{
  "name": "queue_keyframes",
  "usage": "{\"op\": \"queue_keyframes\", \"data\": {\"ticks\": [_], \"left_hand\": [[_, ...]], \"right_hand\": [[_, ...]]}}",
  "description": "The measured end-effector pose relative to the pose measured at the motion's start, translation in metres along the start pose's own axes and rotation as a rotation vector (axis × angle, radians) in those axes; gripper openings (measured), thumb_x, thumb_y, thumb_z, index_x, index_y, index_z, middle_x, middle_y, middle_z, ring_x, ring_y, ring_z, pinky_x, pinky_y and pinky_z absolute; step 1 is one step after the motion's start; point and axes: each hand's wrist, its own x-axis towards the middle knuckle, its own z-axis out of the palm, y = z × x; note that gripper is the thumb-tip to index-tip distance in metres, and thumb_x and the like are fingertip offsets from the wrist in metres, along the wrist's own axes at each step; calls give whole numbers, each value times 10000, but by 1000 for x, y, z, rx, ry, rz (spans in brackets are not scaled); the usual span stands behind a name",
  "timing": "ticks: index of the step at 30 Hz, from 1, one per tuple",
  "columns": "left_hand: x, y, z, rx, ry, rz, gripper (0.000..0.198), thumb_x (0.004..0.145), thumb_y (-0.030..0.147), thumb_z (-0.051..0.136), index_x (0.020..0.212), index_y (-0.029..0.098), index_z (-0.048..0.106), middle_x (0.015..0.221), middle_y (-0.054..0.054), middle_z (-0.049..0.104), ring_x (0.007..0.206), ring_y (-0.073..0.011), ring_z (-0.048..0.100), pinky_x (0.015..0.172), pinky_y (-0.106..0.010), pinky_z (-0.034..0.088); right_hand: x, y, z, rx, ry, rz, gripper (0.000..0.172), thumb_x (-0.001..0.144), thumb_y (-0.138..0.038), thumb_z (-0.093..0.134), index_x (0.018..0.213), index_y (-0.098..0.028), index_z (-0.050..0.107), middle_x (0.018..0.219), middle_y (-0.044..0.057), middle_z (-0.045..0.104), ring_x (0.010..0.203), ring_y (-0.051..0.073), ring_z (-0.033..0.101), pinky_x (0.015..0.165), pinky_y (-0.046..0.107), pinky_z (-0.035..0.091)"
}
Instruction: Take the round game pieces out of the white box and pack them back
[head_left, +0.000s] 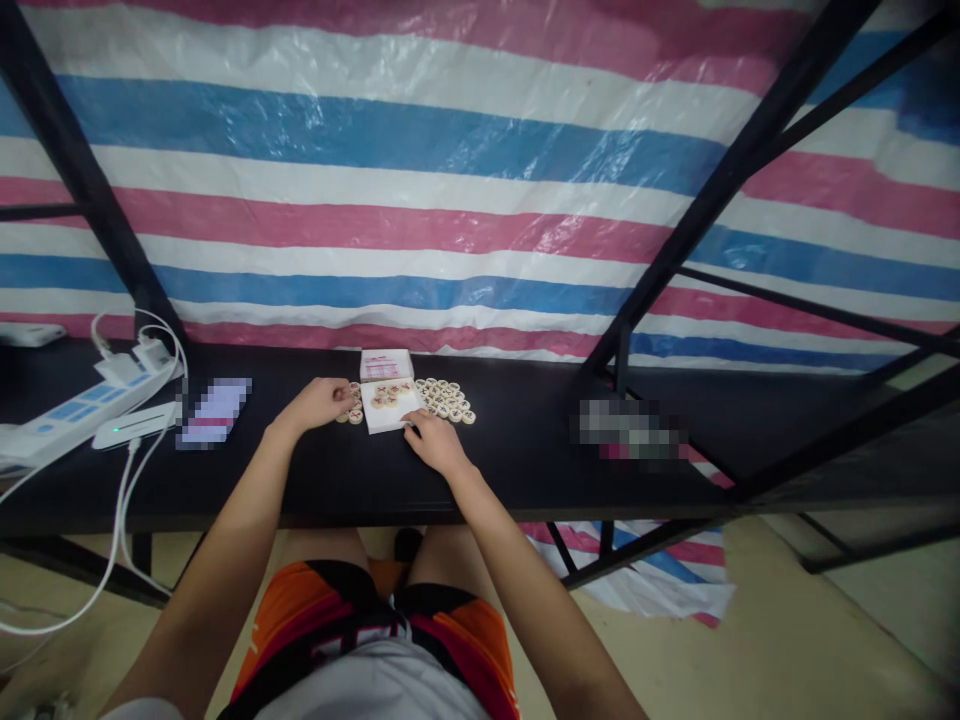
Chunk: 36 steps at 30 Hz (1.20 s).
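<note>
An open white box lies on the black table, its lid raised at the back. Several round pieces with red marks sit in the back part of the box. More pieces lie left of it, partly covered by my left hand, whose fingers are bent together over them; what they grip, if anything, is hidden. My right hand rests at the box's front right corner, fingers curled against its edge. Right of the box spreads a group of round pieces with dark marks.
On the left of the table are a power strip, white cables, a white device and a phone. A blurred object lies at the right, near black metal bars. Striped plastic sheeting hangs behind.
</note>
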Motion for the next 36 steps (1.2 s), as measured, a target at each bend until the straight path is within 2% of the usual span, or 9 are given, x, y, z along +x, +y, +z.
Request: {"op": "queue_keyframes", "data": {"ticks": [3, 5, 9, 14, 18, 21, 23, 30, 36], "left_hand": [[-15, 21, 6, 116, 82, 42, 195, 784, 336, 490, 663, 186, 520, 638, -4, 532, 590, -143, 468, 568, -262, 315], [-34, 33, 16, 160, 118, 29, 199, 829, 333, 455, 750, 184, 561, 795, -34, 588, 684, -159, 532, 624, -263, 370], [-68, 47, 49, 214, 52, -20, 250, 872, 319, 444, 1038, 202, 590, 1083, -66, 567, 829, -175, 597, 698, -275, 454], [-74, 55, 80, 283, 114, 13, 382, 890, 268, 437, 1263, 210, 498, 1207, -100, 502, 1041, -228, 570, 785, -311, 494], [-70, 50, 85, 301, 154, 54, 383, 880, 236, 454, 1256, 196, 518, 1185, -115, 506, 1056, -238, 553, 869, -355, 488], [-70, 45, 86, 324, 175, 78, 377, 880, 242, 453, 1243, 183, 536, 1182, -125, 510, 1052, -244, 548, 890, -378, 484], [-71, 43, 87, 342, 182, 94, 378, 879, 238, 451, 1242, 181, 540, 1182, -126, 513, 1050, -243, 544, 895, -381, 482], [-71, 42, 89, 363, 172, 100, 394, 879, 240, 442, 1258, 177, 529, 1183, -127, 515, 1065, -245, 531, 900, -379, 478], [-72, 41, 89, 371, 164, 95, 395, 886, 252, 433, 1265, 192, 525, 1191, -120, 511, 1066, -243, 530, 886, -369, 481]], "right_hand": [[-1, 0, -2, 9, 9, -9, 283, 922, -280, 416, 1123, -251, 612, 1139, 32, 625, 978, 176, 609, 822, 261, 448], [-1, -2, -3, 5, 22, -17, 279, 923, -300, 422, 1123, -248, 610, 1152, 32, 616, 968, 174, 611, 809, 258, 452], [-2, -7, -3, -48, 30, -39, 277, 922, -315, 440, 1126, -233, 609, 1137, 44, 621, 947, 178, 612, 764, 255, 459], [-3, -12, 3, -127, 27, -99, 265, 933, -239, 408, 1075, -224, 631, 1022, 57, 658, 929, 188, 598, 733, 262, 453], [-2, -11, 5, -119, 126, -148, 273, 932, -211, 407, 1081, -200, 635, 1029, 82, 655, 977, 204, 565, 826, 301, 440], [6, -13, -1, -111, 240, -208, 283, 929, -210, 418, 1107, -182, 635, 1139, 107, 623, 1078, 234, 511, 931, 363, 391], [16, -14, -8, -98, 256, -226, 285, 934, -238, 426, 1115, -177, 638, 1201, 113, 600, 1126, 248, 483, 954, 385, 370], [44, -18, -14, -127, -33, -246, 381, 977, -326, 345, 1013, -157, 685, 1049, 119, 671, 1032, 215, 567, 933, 344, 379], [50, -17, -8, -138, -61, -177, 278, 901, -223, 439, 906, -148, 707, 1015, 118, 676, 981, 216, 590, 839, 293, 414]]}}
